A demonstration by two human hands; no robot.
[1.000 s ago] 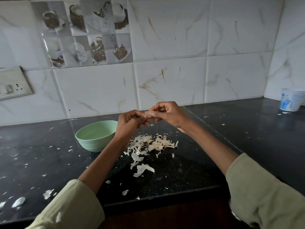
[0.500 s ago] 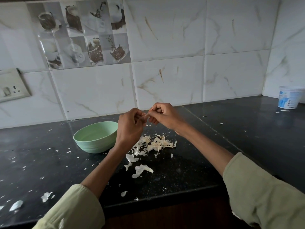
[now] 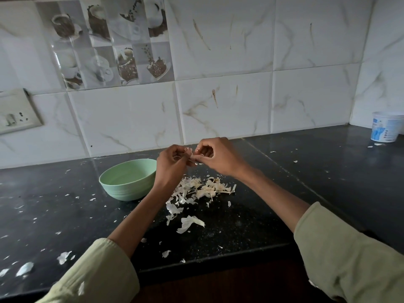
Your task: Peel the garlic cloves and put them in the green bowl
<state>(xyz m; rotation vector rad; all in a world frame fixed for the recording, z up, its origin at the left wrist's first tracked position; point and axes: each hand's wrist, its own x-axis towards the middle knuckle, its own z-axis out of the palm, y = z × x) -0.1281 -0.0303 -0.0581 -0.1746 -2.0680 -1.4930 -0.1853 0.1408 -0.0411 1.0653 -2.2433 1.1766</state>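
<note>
A small pale garlic clove (image 3: 189, 152) sits between my two hands, held above the black counter. My left hand (image 3: 172, 165) grips it with curled fingers. My right hand (image 3: 215, 156) pinches at its papery skin with thumb and fingertips. Most of the clove is hidden by my fingers. The light green bowl (image 3: 129, 182) stands on the counter just left of my left wrist; its visible inside looks bare. A heap of white garlic skins (image 3: 201, 189) lies on the counter below my hands.
Loose skin flakes (image 3: 189, 223) are scattered over the black counter (image 3: 284, 204) up to its front edge. A white plastic tub (image 3: 385, 129) stands at the far right corner. A switch plate (image 3: 16, 114) hangs on the tiled wall at left.
My hands have stayed together over the peel heap, working the clove; my right fingers have pulled slightly apart from my left, lifting a bit of skin. The bowl has not moved.
</note>
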